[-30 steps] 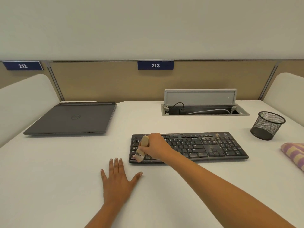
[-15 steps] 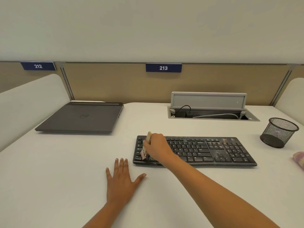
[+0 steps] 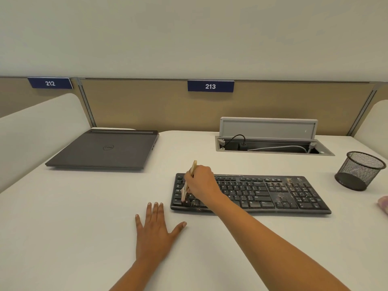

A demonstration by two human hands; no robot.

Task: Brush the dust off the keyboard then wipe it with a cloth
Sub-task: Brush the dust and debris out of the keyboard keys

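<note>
The black keyboard [image 3: 262, 192] lies on the white desk [image 3: 84, 217], dust on its right half, and the right hand [image 3: 200, 182] grips a small brush [image 3: 189, 179] whose bristles touch its left keys. The left hand [image 3: 156, 229] rests flat, fingers spread, just beside the keyboard's near-left corner. A closed laptop [image 3: 105, 150] sits far left, a mesh cup [image 3: 360, 170] right, a cloth [image 3: 383, 203] at the right edge

I see a white desk [image 3: 84, 227] carrying a closed dark laptop [image 3: 105, 150] at far left, a black keyboard [image 3: 262, 194] right of centre and a mesh cup [image 3: 360, 171] at far right. A cable hatch [image 3: 273, 143] sits in it behind the keyboard, lid up. The left hand [image 3: 155, 232] lies flat near the keyboard's front-left corner, and a cloth [image 3: 383, 203] shows at the right edge.
</note>
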